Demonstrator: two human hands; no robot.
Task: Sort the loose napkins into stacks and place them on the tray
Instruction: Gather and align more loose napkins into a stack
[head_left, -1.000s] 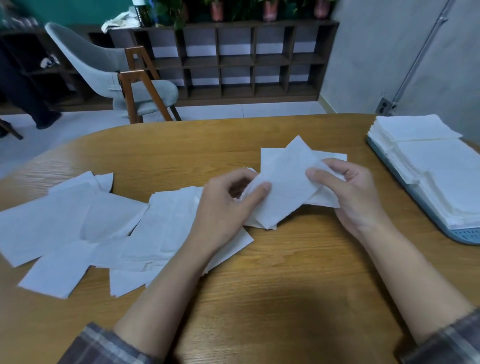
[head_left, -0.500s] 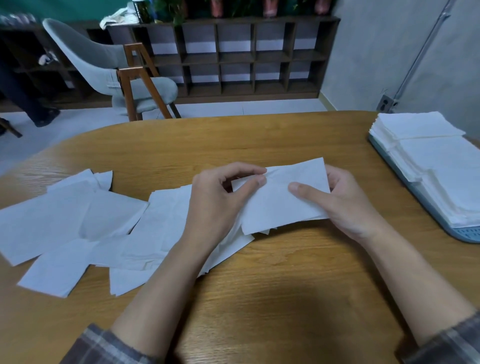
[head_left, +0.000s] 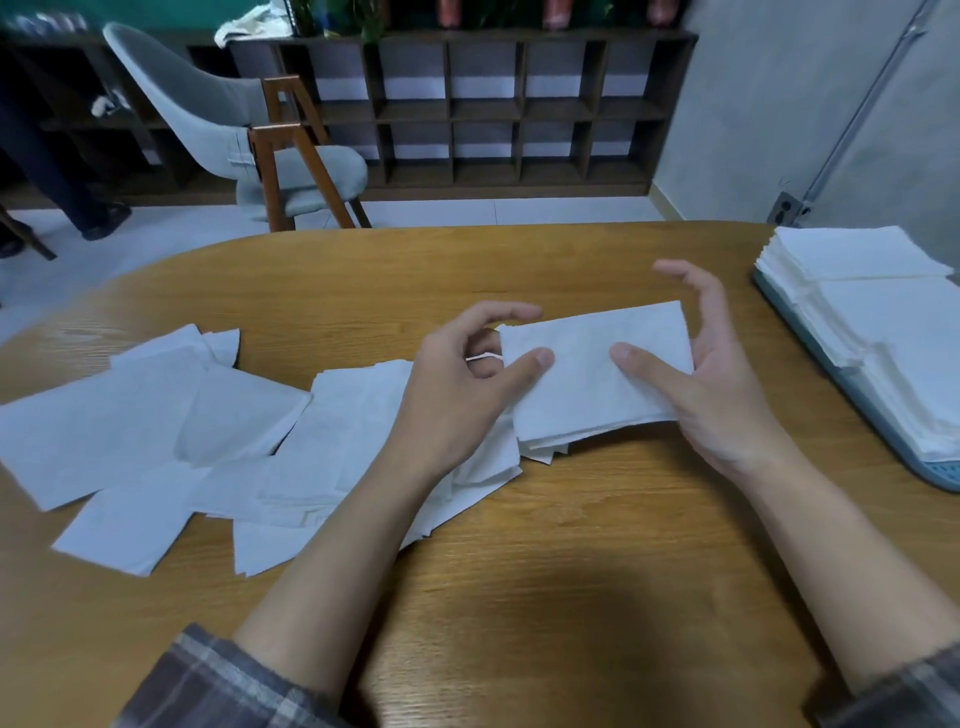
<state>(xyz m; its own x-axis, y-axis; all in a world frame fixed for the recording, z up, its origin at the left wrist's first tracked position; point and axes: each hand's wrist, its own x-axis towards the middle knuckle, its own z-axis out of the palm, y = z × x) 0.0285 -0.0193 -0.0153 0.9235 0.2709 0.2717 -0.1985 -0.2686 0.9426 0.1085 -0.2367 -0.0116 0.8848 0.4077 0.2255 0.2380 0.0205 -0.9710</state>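
Napkins (head_left: 597, 379): small stack pinned mid-bench by thumbs of left hand (head_left: 462, 384) and right hand (head_left: 711, 384), grip otherwise loose, apparently for squaring.

both forearms reach forward, the hands facing each other; left hand (head_left: 462, 379) curls fingers and thumb inward, right hand (head_left: 711, 374) spreads wider, thumb extended leftward.

Grey chair (head_left: 260, 150), dark shelf (head_left: 488, 104)
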